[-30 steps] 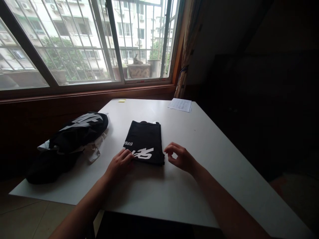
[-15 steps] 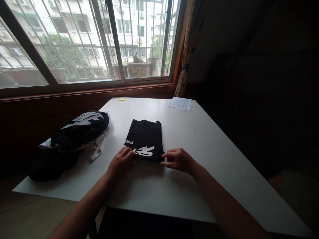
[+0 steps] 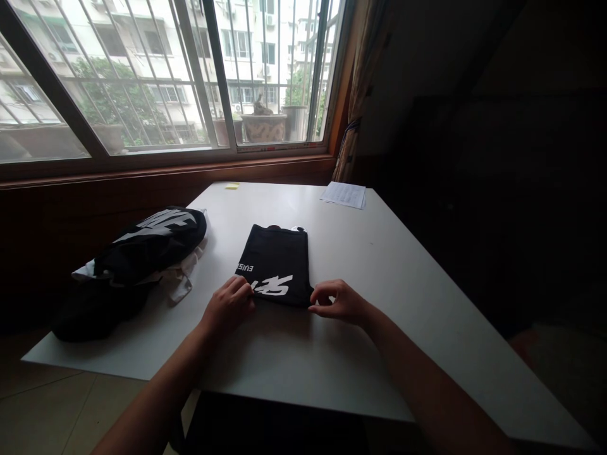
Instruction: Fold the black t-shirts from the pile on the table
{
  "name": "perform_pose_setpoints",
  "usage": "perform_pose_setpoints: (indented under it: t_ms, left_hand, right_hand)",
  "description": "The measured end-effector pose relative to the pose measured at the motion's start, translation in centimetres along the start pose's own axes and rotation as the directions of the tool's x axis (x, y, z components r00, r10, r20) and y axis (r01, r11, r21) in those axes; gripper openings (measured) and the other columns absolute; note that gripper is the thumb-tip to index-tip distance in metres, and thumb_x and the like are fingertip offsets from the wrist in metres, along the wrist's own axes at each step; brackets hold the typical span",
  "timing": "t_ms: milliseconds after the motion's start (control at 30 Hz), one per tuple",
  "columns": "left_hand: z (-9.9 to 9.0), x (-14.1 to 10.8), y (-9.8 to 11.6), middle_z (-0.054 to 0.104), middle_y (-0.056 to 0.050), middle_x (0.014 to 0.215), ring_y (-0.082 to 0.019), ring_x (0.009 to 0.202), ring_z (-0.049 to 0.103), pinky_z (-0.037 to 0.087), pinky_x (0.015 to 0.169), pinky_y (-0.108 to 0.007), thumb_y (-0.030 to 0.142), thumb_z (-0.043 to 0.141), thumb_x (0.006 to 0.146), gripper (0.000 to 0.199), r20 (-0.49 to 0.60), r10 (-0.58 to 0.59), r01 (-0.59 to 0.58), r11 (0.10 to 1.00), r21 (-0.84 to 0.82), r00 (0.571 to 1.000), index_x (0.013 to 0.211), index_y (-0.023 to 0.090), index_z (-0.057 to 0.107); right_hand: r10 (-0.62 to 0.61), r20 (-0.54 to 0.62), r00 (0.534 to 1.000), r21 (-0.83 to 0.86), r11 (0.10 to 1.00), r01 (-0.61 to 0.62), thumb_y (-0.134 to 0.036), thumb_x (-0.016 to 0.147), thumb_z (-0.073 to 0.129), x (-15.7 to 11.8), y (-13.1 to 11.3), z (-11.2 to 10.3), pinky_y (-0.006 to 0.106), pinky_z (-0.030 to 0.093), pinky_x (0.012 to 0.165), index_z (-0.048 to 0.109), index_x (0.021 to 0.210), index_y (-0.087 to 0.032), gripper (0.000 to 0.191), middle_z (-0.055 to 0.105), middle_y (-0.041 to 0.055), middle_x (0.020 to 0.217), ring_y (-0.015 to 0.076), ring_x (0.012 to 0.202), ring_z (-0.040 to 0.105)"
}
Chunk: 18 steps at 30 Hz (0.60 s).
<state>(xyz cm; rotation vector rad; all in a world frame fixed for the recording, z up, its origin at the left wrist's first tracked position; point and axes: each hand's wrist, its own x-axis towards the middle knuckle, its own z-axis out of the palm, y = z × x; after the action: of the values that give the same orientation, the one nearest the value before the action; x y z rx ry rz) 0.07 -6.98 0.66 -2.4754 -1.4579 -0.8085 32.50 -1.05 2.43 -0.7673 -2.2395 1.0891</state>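
Black cloth (image 3: pixel 279 256) lies flat on the white table (image 3: pixel 384 265), ahead of me and between my 2 hands. Its long axis appears to run away from me, toward the window (image 3: pixel 220 82); its near edge faces my body. Left hand (image 3: pixel 230 302): located at the near left corner, fingers together and curled over the edge, touching the fabric. The thumb is hidden, so I cannot tell whether this grip is clamped. Right hand (image 3: pixel 344 303): located at the near right corner, thumb and index pinched together on it, with a small loop behind the tips. Neither hand is clearly nearer; each covers 1 corner.
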Motion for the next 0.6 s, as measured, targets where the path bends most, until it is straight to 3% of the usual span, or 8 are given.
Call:
perform_pose_setpoints:
  t_ms: [200,400,500,600]
  left_hand:
    - [0.4,-0.4,-1.0,0.060,-0.004,0.092,-0.019,0.082,0.054,0.047,0.064,-0.027,0.008,0.062,0.077,0.016,0.157,0.127,-0.123,0.992,-0.037,0.979,0.085,0.021,0.057]
    - [0.6,-0.5,-1.2,0.060,-0.005,0.093,-0.020,0.086,0.054,0.049,0.069,-0.029,0.007,0.062,0.077,0.017,0.214,0.163,-0.148,0.985,-0.087,0.963,0.085,0.021,0.057]
    - [0.5,-0.4,-1.2,0.060,-0.005,0.093,-0.021,0.087,0.054,0.049,0.072,-0.030,0.005,0.061,0.075,0.019,0.196,0.177,-0.160,0.982,-0.101,0.965,0.085,0.021,0.057]
    - [0.3,-0.4,-1.2,0.061,-0.005,0.095,-0.021,0.088,0.055,0.049,0.072,-0.030,0.006,0.062,0.076,0.019,0.201,0.182,-0.161,0.980,-0.118,0.962,0.087,0.021,0.058]
  right_hand:
    - [0.174,0.179,0.968,0.105,0.975,-0.195,-0.049,0.074,0.082,0.0,0.9,-0.2,0.025,0.042,0.059,0.071,0.085,-0.017,0.035,0.063,-0.0002,0.075,0.0130,0.067,0.053]
    - [0.268,0.292,0.918,0.155,0.934,-0.322,-0.048,0.071,0.085,-0.3,0.6,-1.2,0.024,0.043,0.060,0.069,0.083,-0.017,0.037,0.063,-0.0017,0.073,0.0124,0.066,0.055]
    - [0.275,0.261,0.925,0.177,0.929,-0.326,-0.049,0.072,0.084,-0.4,0.7,-1.8,0.025,0.044,0.061,0.071,0.082,-0.017,0.036,0.065,-0.0007,0.074,0.0129,0.067,0.056]
    - [0.232,0.158,0.960,0.103,0.963,-0.250,-0.053,0.078,0.079,-0.2,0.8,-1.7,0.026,0.046,0.063,0.076,0.094,-0.018,0.038,0.069,0.0018,0.081,0.0145,0.070,0.059]
